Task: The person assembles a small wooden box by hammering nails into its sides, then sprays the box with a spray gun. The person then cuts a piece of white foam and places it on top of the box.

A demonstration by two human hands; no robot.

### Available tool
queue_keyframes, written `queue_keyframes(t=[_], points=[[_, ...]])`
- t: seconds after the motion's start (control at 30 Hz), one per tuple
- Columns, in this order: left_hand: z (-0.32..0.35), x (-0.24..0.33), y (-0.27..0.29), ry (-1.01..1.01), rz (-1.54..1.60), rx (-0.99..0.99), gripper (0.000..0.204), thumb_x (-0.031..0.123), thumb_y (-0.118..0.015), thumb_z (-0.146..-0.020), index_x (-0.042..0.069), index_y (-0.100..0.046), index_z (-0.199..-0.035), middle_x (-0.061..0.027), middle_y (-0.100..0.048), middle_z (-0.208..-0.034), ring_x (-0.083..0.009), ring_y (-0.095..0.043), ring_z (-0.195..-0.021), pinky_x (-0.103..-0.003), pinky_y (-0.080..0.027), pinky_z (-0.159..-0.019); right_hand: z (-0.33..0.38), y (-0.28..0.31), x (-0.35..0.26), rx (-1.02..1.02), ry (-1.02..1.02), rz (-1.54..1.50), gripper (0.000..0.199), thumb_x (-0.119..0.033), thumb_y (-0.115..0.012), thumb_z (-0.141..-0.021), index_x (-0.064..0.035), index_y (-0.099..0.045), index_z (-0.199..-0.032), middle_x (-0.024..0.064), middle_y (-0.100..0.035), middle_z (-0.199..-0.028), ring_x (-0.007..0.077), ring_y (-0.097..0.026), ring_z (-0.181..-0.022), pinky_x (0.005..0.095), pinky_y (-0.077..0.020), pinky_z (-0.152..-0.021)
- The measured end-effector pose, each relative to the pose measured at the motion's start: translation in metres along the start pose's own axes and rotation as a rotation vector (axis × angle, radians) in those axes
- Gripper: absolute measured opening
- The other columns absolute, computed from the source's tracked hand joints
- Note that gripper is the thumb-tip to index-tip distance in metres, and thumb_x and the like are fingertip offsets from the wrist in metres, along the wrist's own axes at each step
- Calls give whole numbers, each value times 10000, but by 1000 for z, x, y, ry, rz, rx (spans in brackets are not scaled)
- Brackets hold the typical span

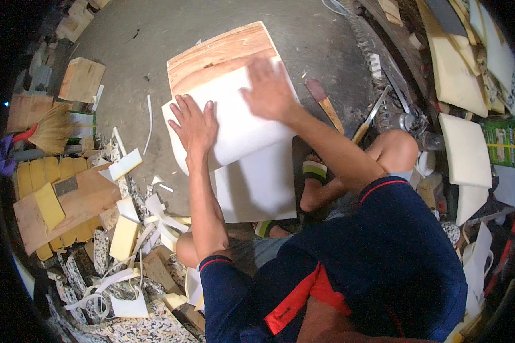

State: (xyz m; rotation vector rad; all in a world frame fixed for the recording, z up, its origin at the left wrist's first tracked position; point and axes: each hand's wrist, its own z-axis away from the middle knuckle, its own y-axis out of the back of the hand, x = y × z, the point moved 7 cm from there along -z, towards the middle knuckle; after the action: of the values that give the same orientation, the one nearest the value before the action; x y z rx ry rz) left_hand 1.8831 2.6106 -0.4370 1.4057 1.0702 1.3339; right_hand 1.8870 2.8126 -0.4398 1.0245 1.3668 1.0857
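A white foam sheet [243, 134] lies over a wooden board [223, 52], whose far end with its grain shows bare. My left hand [197, 127] rests flat on the left part of the foam, fingers spread. Over the foam's right far part is my right hand [267, 91], its fingers apart and smeared by motion; whether it touches the foam I cannot tell. Neither hand holds anything. A flat, pale sheet [260, 186] extends from under the near edge of the foam toward my feet, partly in shadow.
Right of the board lie a scraper with a wooden handle [329, 113] and a knife [373, 114]. Foam offcuts [129, 306] and strips pile up at left, near a straw broom [51, 128] and a wooden block [82, 80]. Foam pieces [465, 151] stand at right.
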Motion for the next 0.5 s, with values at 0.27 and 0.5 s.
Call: queue_keyframes(t=[0.27, 0.5], points=[[10, -58, 9, 160, 54, 153, 830, 559, -391, -998, -86, -276, -1509, -290, -263, -1579, -418, -209, -1492, -562, -158, -1200, 45, -10, 138, -51, -418, -534, 869, -592, -281, -1021, 81, -115, -1546, 273, -106, -1627, 381, -115, -1521, 539, -147, -1211], [64, -153, -66, 642, 1599, -159, 1114, 863, -298, -863, -47, -329, -1506, -226, -406, -1522, -371, -407, -1394, -441, -389, -1113, 52, -106, 139, -151, -526, -1541, 967, -734, -160, -973, 58, -232, -1522, 229, -413, -1500, 306, -415, -1380, 386, -307, -1153]])
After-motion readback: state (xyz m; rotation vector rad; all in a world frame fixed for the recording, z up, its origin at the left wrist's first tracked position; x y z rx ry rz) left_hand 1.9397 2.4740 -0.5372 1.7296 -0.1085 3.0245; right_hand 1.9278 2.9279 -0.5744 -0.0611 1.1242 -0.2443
